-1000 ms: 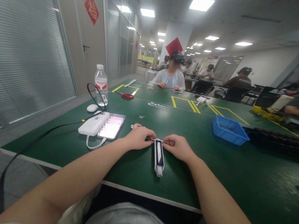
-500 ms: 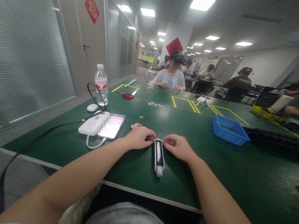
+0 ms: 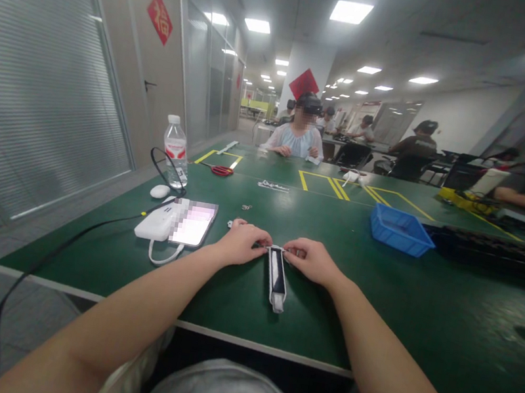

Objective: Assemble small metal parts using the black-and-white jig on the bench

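White device (image 3: 277, 280), contact with fingers (image 3: 262, 236) unclear

Green table (image 3: 422, 321) (blue bin (image 3: 397, 240) atop)

Slim white-framed piece (image 3: 278, 276) | dark inset (image 3: 277, 285) face-up | pale tip (image 3: 278, 302) nearest the wearer | on green table (image 3: 425, 302)

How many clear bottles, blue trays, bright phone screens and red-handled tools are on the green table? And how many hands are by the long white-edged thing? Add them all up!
Clear bottle: 1
Blue tray: 1
Bright phone screen: 1
Red-handled tool: 1
Left hand and right hand by the long white-edged thing: 2
Total: 6
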`<move>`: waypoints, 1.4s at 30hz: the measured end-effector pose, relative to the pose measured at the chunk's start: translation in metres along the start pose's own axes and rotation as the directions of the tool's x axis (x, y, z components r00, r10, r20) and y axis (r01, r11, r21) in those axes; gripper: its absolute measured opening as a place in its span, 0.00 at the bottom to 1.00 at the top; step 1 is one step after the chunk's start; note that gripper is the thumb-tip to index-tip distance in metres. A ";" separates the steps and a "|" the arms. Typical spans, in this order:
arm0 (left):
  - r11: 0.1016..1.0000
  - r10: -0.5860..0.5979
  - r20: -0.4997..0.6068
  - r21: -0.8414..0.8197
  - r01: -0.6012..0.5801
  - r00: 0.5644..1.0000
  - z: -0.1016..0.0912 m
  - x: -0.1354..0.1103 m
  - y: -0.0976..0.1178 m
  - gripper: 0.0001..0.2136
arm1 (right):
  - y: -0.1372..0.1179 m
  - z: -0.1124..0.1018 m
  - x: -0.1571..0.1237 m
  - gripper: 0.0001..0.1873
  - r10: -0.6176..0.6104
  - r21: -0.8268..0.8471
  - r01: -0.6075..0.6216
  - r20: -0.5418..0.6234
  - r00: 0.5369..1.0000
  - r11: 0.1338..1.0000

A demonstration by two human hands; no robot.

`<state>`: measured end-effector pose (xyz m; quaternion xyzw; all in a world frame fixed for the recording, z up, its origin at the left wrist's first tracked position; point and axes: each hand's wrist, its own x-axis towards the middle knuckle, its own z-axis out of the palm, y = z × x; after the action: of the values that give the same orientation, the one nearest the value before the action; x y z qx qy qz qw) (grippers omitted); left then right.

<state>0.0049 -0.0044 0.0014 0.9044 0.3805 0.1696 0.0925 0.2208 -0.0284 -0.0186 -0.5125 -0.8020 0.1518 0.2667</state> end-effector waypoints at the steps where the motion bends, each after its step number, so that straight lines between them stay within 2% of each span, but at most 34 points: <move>1: 1.000 0.001 -0.002 -0.001 -0.001 1.000 0.000 0.000 0.000 0.08 | 0.000 0.000 0.000 0.13 -0.002 0.001 0.002 -0.002 1.000 1.000; 13: 1.000 -0.005 -0.014 -0.013 0.005 1.000 -0.001 0.000 0.002 0.10 | -0.003 -0.001 0.001 0.11 0.023 -0.028 -0.022 0.010 1.000 0.999; 20: 0.997 0.015 -0.065 -0.071 -0.020 0.998 -0.013 -0.001 -0.015 0.28 | -0.004 -0.001 0.001 0.13 0.040 -0.007 -0.039 0.035 0.999 0.999; 23: 0.998 -0.020 -0.078 -0.058 0.015 0.997 -0.017 -0.001 -0.023 0.31 | -0.005 -0.002 0.001 0.12 0.049 0.005 -0.049 0.034 0.998 0.999; 28: 0.998 -0.051 -0.028 -0.027 0.050 0.998 -0.014 -0.001 -0.027 0.31 | -0.003 -0.001 0.001 0.12 0.052 0.013 -0.053 0.032 0.998 0.999; 34: 1.000 -0.024 -0.018 -0.010 0.024 1.000 -0.008 -0.001 -0.023 0.22 | -0.001 0.000 0.001 0.11 0.038 0.001 -0.038 0.024 0.999 0.999; 42: 1.000 -0.015 0.066 0.006 0.015 0.998 -0.002 0.002 -0.018 0.27 | 0.000 0.001 0.002 0.12 0.036 -0.007 -0.036 0.022 0.999 0.999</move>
<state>-0.0067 0.0094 -0.0014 0.9069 0.3844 0.1380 0.1038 0.2199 -0.0269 -0.0191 -0.5260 -0.7960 0.1596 0.2535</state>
